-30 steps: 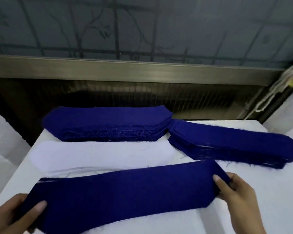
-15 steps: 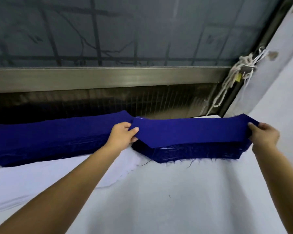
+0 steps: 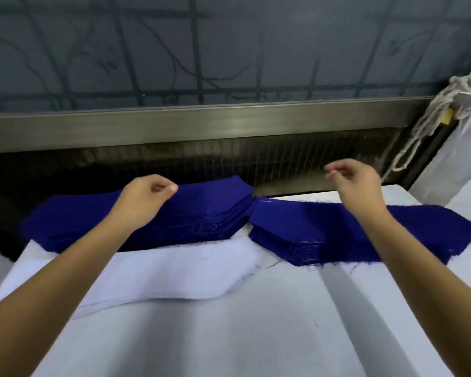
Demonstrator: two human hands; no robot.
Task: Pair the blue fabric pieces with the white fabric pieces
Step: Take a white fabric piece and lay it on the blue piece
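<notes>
The left blue pile [image 3: 201,213] and right blue pile [image 3: 310,235] lie flat, tips touching. The white pile [image 3: 174,273] sits in front of the left one.

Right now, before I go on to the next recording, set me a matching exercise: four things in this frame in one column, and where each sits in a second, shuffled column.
Things:
1. left hand
2. right hand
3. white fabric pile
4. knotted cord

Places:
A. hanging at the far right edge of the view
B. on the table, just nearer the camera than the left blue stack
C. raised above the right blue stack
D. raised above the left blue stack

Pairs: 1-D, 2-C, 3-B, 4-A
</notes>
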